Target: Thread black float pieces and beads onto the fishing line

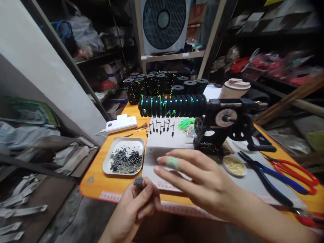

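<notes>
My left hand point(138, 204) is closed in a pinch at the table's front edge; whatever lies between thumb and fingers is hidden. A dark grey, mottled piece point(138, 181) shows at its index finger, and I cannot tell whether it is a wrap. Over the white sheet point(154, 152) my right hand point(199, 175) hangs open, fingers stretched, with a green wrap point(172, 163) round one finger. Left of it, a white tray point(105, 163) holds many small black tubes point(125, 160). Several small black T-shaped pieces point(160, 126) lie in a row on the sheet.
Behind stands a black hand-cranked winder point(212, 125) with a ribbed spool point(174, 106) wound with green strands. Blue-handled pliers point(265, 179), red-handled pliers point(293, 168) and a dish of gold bits point(234, 165) lie right. A white power strip point(121, 124), black spools point(157, 84) and a lidded cup point(235, 88) stand farther back.
</notes>
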A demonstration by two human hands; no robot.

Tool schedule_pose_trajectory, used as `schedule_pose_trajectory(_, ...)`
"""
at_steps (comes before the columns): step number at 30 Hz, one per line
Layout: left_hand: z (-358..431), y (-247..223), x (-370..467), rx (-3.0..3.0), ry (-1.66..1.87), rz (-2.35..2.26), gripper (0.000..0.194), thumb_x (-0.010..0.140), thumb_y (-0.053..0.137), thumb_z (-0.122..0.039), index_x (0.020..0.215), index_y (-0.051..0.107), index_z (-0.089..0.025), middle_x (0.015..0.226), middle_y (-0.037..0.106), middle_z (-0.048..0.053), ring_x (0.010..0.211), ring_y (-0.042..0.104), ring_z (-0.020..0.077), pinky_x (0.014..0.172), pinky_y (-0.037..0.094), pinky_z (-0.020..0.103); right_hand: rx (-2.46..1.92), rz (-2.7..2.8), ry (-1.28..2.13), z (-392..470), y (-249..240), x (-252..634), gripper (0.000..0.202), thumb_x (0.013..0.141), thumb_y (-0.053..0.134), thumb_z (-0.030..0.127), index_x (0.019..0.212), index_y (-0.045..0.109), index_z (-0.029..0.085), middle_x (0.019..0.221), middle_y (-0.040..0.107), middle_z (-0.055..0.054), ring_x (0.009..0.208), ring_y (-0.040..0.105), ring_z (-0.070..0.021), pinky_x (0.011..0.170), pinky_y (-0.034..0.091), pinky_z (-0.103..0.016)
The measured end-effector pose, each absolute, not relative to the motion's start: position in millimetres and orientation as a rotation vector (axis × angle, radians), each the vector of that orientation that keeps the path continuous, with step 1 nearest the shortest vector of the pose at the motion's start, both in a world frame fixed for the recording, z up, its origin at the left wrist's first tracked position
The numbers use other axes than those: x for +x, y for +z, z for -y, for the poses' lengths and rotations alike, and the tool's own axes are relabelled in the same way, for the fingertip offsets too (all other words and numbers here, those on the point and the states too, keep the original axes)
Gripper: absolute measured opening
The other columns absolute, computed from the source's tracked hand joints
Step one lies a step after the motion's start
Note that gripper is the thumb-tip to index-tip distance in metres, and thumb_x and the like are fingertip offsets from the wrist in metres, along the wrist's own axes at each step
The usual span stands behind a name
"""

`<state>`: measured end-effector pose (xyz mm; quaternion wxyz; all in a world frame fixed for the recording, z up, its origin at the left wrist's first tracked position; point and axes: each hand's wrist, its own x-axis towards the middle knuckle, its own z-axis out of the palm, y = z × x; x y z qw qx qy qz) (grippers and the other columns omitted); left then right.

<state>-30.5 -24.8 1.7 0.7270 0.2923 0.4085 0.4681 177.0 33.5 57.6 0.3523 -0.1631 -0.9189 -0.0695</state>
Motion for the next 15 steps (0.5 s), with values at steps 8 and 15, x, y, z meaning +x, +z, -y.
schedule_pose_trajectory(8, 36.2, -1.9, -47.2, 0.682, 1.169, -1.055, 0.038, 0.083, 0.075, -0.049, 0.067, 0.06, -0.018, 0.053, 0.042, -0.006, 0.052, 0.033, 0.0086, 0.055, 0.028, 0.023, -0.189, 2.599, -0.18, -53.5, 40.2, 151.3, 0.033, 0.104, 0.042, 0.015, 0.08, 0.066, 0.015, 0.074, 0.062, -0.005, 0.065, 0.053, -0.0185, 0.064, 0.046, -0.035)
schedule_pose_trajectory(15, 53.3, -9.0, -53.3, 1.247, 0.535, -1.081, 0.018, 0.084, 0.072, -0.042, 0.085, 0.082, -0.027, 0.077, 0.075, 0.007, 0.071, 0.065, 0.0214, 0.066, 0.045, 0.028, -0.451, 2.28, 0.002, -62.8, 28.8, 157.1, 0.031, 0.103, 0.039, 0.012, 0.087, 0.066, 0.014, 0.067, 0.048, -0.001, 0.059, 0.042, -0.0155, 0.053, 0.03, -0.028)
